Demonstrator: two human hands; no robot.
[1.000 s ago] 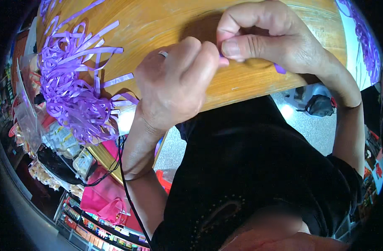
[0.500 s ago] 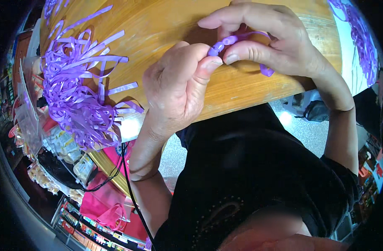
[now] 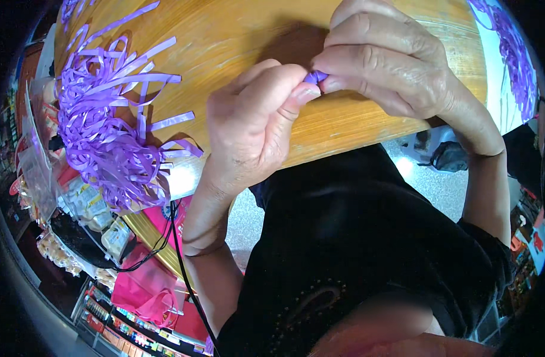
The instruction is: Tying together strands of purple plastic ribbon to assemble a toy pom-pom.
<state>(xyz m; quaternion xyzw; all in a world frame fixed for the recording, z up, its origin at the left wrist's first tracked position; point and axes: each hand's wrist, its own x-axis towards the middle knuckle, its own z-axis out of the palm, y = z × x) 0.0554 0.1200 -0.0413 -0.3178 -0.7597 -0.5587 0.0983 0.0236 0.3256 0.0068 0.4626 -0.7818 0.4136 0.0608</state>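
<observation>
A purple ribbon (image 3: 315, 77) is pinched between my two hands above the wooden table, with only a short twisted or knotted bit of it showing. My left hand (image 3: 254, 116) grips one side of that bit between thumb and forefinger. From the other side, my right hand (image 3: 391, 65) pinches it, thumb below and fingers folded over the top. The rest of the strip is hidden by the right fingers. Left of my hands lies a big heap of loose purple ribbon strips (image 3: 105, 125), several ends sticking out toward the middle.
The wooden table (image 3: 225, 30) has a curved front edge close to my body. More purple ribbons (image 3: 516, 65) lie on a white sheet at the far right. Clear plastic bags, a pink bag (image 3: 144, 291) and a black cable (image 3: 186, 262) are at the lower left.
My right hand's spread fingers have closed in around the ribbon. Its trailing loop is now hidden in the hand. My left hand keeps its pinch, shifted very slightly right.
</observation>
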